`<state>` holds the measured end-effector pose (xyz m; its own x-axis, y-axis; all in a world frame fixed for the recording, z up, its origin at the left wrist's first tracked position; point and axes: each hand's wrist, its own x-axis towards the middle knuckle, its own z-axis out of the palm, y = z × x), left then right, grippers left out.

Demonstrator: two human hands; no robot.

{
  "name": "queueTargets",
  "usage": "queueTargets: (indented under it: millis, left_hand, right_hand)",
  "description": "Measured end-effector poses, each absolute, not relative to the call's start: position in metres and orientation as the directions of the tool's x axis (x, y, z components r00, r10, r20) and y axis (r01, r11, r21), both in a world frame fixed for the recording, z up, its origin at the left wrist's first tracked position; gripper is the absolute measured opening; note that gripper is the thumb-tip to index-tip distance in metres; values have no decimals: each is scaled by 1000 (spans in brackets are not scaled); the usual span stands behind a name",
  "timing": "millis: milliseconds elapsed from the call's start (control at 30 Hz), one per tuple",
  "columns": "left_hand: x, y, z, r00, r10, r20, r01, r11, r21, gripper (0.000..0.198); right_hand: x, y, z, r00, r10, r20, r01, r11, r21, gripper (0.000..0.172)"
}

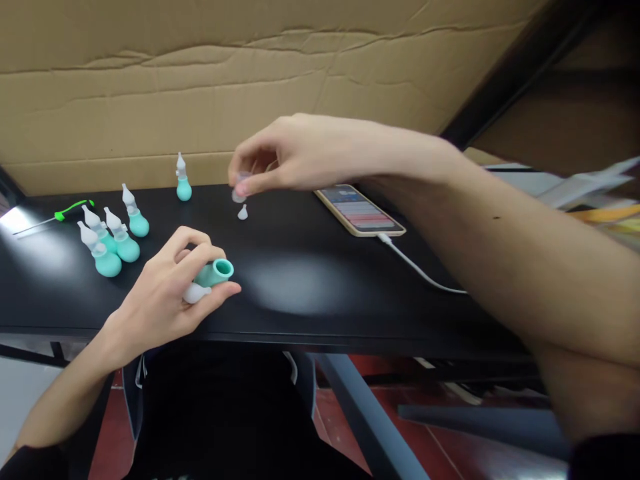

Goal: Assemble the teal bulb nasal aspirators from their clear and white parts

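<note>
My left hand (170, 293) is closed around a teal rubber bulb (216, 272), open mouth pointing right, with a small white tip (195, 292) pinched under the fingers. My right hand (280, 157) reaches across the black table (310, 287) and pinches a small clear cap (239, 195) just above the surface. A loose white cone tip (243, 213) stands on the table right below that hand.
Several assembled teal bulbs with clear tips (113, 233) stand at the left, and one more (183, 180) stands near the cardboard wall (200, 87). A green-handled tool (70, 212) lies far left. A phone (359, 210) with a white cable (420, 267) lies at the right.
</note>
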<state>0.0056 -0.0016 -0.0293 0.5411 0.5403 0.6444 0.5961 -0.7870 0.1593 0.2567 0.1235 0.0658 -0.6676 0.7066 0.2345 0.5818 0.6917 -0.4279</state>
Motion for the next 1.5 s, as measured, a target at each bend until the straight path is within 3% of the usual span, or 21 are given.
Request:
queueTargets:
  millis: [100,200,333,433,667,767,833,967,1067,1133,1233,1367,1500]
  left_hand:
    - [5,0,-31,564,571,596,623,-769,148,21]
    - [4,1,-32,568,599,564,633,-756,166,24]
    - [3,2,-31,557,608,565,636,-750,181,30]
    - [3,1,-30,551,613,566,648,-742,173,33]
    - [4,2,-32,537,675,507,694,-694,189,38]
    - [4,3,-31,503,727,468,720,-652,239,41]
    - [5,3,-31,458,771,443,741,-606,289,42]
    - [5,3,-32,365,833,416,757,-526,388,53]
    - [4,3,-32,335,845,417,735,-511,445,62]
    - [3,4,-33,339,849,406,721,-512,467,66]
    - [2,5,-35,349,835,425,722,-529,446,78]
    - [0,7,-41,309,764,566,758,-557,339,104]
    - [-2,7,-44,257,746,615,759,-550,349,102]
  right_hand:
    - [271,151,62,-582,809,81,808,587,-50,14]
    - [272,174,49,-519,854,-44,851,521,69,14]
    - [264,190,29,-492,850,-188,862,506,35,14]
    - [262,194,22,-480,855,-197,869,494,30,16]
    - [261,186,27,-452,885,-110,879,463,110,47]
    - [260,168,42,-491,871,3,868,489,88,42]
    - [257,150,53,-578,816,23,816,578,-7,29]
    - [242,106,59,-833,553,-4,541,812,-220,21]
    - [225,82,46,-931,366,-10,357,903,-239,13]
    - [216,73,37,-941,339,12,327,917,-228,5]
    - [213,71,33,-936,349,51,329,916,-230,3]
    - [219,86,40,-885,443,144,402,882,-245,2]
    - [226,116,37,-741,626,242,618,777,-120,15]
